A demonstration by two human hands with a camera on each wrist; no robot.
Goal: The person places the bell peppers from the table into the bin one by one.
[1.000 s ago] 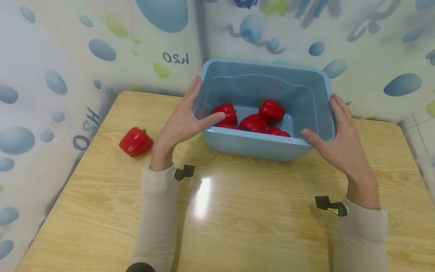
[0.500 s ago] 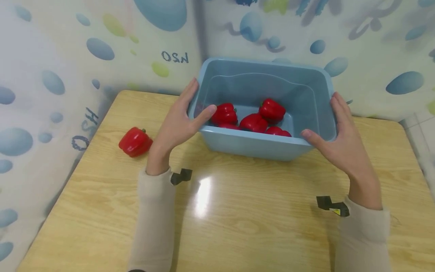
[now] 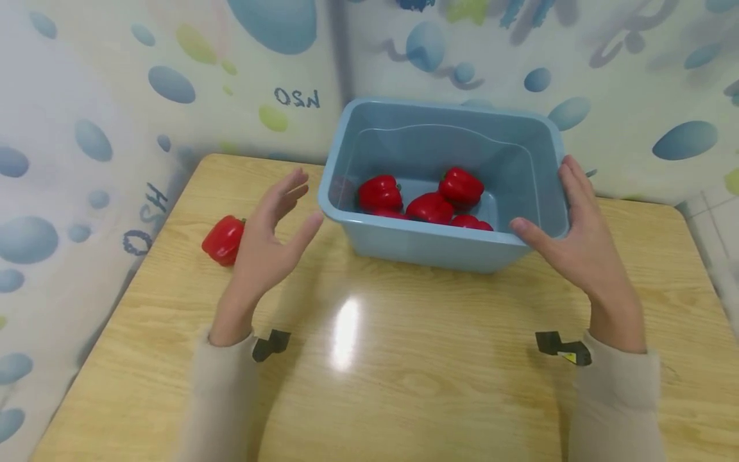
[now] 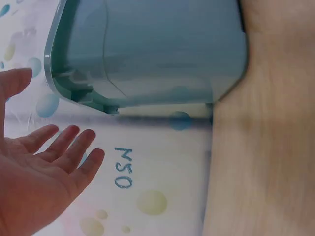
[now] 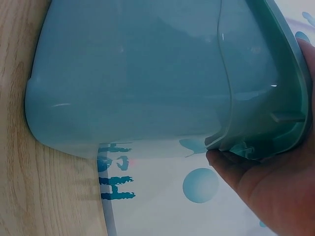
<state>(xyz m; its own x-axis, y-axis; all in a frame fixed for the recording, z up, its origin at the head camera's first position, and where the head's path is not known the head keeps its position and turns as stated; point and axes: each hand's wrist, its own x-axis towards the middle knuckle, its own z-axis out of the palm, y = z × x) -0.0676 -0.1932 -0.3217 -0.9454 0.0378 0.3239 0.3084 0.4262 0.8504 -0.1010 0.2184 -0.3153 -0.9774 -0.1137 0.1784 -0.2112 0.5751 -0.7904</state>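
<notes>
A light blue plastic bin stands on the wooden table near the wall. Inside it lie several red bell peppers, some partly hidden by the front wall. My right hand grips the bin's right end, thumb over the front rim and fingers along the outside under the rim. My left hand is apart from the bin's left end, fingers spread and nothing held; its palm shows in the left wrist view. Another red bell pepper lies on the table to the left, partly covered by the left hand.
The wooden table meets a patterned wall at the back and along the left. Bright glare shows on the tabletop in front of the bin.
My left hand has let go of the bin's left rim and moved left and toward me, in front of the loose bell pepper. My right hand and the bin stay nearly still.
</notes>
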